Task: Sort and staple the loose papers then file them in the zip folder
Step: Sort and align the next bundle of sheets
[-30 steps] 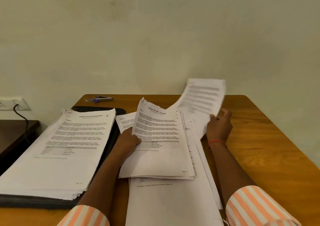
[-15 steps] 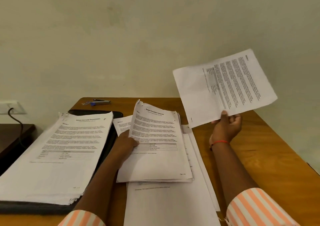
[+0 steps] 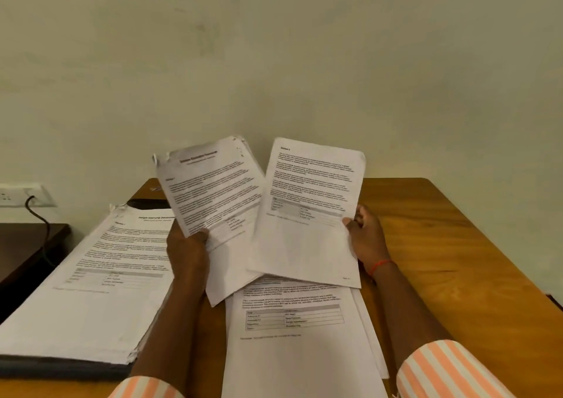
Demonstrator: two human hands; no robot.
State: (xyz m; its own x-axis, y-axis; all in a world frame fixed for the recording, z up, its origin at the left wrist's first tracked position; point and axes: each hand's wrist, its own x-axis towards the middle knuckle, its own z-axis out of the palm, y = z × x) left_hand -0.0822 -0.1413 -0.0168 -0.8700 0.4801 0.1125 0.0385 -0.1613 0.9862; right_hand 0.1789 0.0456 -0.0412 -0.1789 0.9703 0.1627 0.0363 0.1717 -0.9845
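Observation:
My left hand (image 3: 189, 248) grips a thin bundle of printed papers (image 3: 213, 190) by its lower left edge, lifted off the table and tilted left. My right hand (image 3: 365, 239) pinches a single printed sheet (image 3: 307, 214) at its right edge, held upright beside the bundle and overlapping its right side. Under both lies a loose pile of papers (image 3: 298, 336) on the wooden table (image 3: 441, 245). A thick stack of papers (image 3: 91, 282) rests on a dark zip folder (image 3: 61, 370) at the left. The stapler is almost hidden behind the bundle.
A dark side table (image 3: 27, 245) stands at the far left under a wall socket (image 3: 18, 195) with a black cable. A pale wall rises just behind the table. The table's right edge runs diagonally at the right.
My left hand lifted the bundle off the pile. My right hand turned the single sheet upright and brought it down and left, next to the bundle.

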